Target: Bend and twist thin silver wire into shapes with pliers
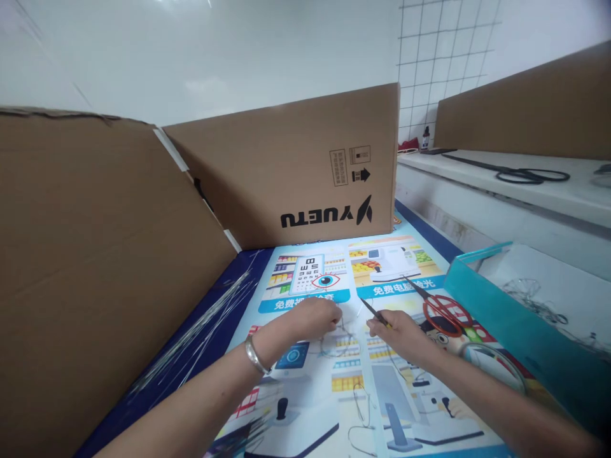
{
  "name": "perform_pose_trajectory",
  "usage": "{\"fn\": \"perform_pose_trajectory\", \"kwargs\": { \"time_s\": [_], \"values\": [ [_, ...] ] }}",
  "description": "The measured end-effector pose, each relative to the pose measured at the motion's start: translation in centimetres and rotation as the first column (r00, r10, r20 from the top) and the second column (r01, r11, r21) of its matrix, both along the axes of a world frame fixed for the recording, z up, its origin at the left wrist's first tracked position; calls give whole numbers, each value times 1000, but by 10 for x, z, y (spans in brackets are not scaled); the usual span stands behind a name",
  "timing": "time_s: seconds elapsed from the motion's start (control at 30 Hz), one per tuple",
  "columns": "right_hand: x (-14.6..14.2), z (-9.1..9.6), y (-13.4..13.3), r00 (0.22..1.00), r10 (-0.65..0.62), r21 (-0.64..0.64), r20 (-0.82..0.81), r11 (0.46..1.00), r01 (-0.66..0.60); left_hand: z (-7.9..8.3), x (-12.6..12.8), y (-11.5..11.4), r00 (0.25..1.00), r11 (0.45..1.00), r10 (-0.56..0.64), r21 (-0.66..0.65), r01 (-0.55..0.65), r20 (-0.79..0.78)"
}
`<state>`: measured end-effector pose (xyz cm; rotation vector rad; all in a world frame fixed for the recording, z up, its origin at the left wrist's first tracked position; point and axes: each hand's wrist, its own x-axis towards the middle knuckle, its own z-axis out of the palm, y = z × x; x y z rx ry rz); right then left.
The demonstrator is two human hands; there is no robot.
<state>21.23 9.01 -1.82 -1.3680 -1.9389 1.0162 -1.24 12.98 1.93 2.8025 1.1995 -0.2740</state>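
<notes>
My left hand [312, 318], a silver bangle [255, 356] on its wrist, is closed in a pinch on a thin bent wire [341, 334] that lies on the printed poster [334, 381]. My right hand [398, 331] is closed around a small dark pointed tool [372, 310], whose tip points up and left toward the wire. The two hands are close together, just above the poster. Red-handled scissors [436, 305] lie on the poster just right of my right hand.
Cardboard sheets [95, 267] [296, 172] stand at the left and back. A bundle of thin straight wires [200, 331] lies along the left edge. A teal tray [520, 318] with tangled wire pieces sits at the right. Black scissors [525, 173] rest on the white ledge. Bent wire pieces [363, 413] lie nearer me.
</notes>
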Motion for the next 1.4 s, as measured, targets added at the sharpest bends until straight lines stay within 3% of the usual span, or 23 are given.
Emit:
{"fn": "perform_pose_trajectory", "kwargs": {
  "time_s": [0.2, 0.4, 0.63, 0.77, 0.93, 1.17, 1.4],
  "values": [
    [-1, 1, -1, 1000, -1, -14, 3, 1000, 1, -10, -23, -22, 967, 969, 245, 40, -242, -72],
    [-1, 0, -1, 1000, -7, -16, 21, 1000, 7, -7, -27, -32, 943, 941, 332, 62, -332, 8],
    [-3, 1, -3, 999, 5, -2, 40, 1000, -5, 2, -9, -24, 955, 967, 249, 9, -254, 161],
    [-4, 3, -5, 999, 14, 5, 48, 1000, -14, -2, -4, -25, 960, 977, 212, -3, -215, 182],
    [-4, 4, -6, 998, 16, 6, 64, 1000, -16, -12, -8, -24, 936, 962, 266, 2, -274, 231],
    [-5, 6, -8, 995, 9, 27, 96, 1000, -12, -17, -13, -16, 933, 960, 277, -92, -263, 231],
    [-6, 6, -7, 981, 16, 52, 194, 998, -26, -15, -10, -26, 951, 969, 249, -51, -243, 185]
  ]
}}
